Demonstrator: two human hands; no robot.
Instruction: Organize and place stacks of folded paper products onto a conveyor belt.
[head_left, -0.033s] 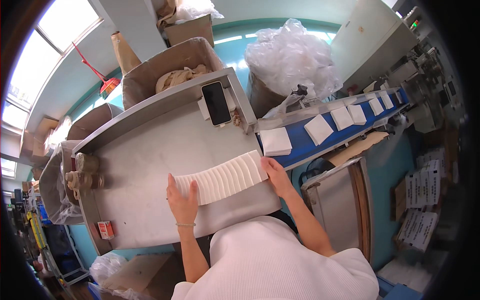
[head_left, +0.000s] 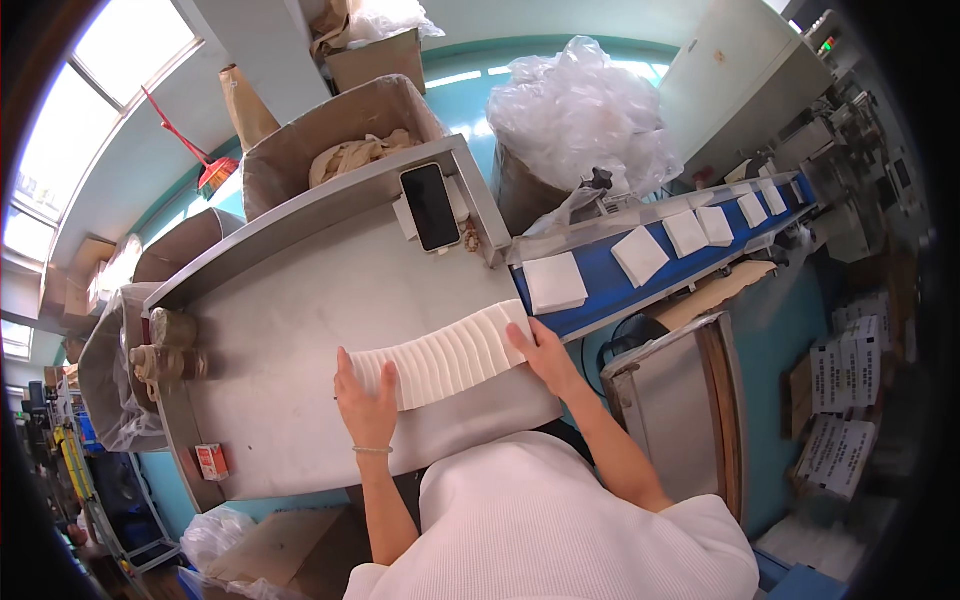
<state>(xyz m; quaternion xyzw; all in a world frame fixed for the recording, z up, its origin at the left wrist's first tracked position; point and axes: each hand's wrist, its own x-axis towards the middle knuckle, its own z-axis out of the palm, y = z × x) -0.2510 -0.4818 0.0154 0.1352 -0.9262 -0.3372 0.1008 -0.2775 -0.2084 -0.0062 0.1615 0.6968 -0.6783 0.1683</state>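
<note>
A long row of overlapping white folded paper napkins (head_left: 450, 355) lies fanned across the metal worktable in front of me. My left hand (head_left: 366, 402) is closed around its left end, fingers along the outer side and thumb standing up at the near side. At the right end, my right hand (head_left: 545, 358) grips the last napkins, thumb on top and the other fingers partly hidden behind. Just beyond that hand, a squarish stack of white napkins (head_left: 554, 282) rests on the blue conveyor belt (head_left: 600, 303). Several similar stacks sit farther along the belt.
The metal worktable (head_left: 300, 300) has raised edges. A black-screened phone (head_left: 430, 208) lies at its far right corner. Wrapped rolls (head_left: 172, 345) and a small red-and-white box (head_left: 212, 462) stand at the left. Beyond are a cardboard box (head_left: 290, 160) and bagged clear plastic (head_left: 590, 120).
My right hand has slid a little onto the row's right end, its thumb now over the top. The stacks on the belt have shifted slightly rightward. My left hand stays put.
</note>
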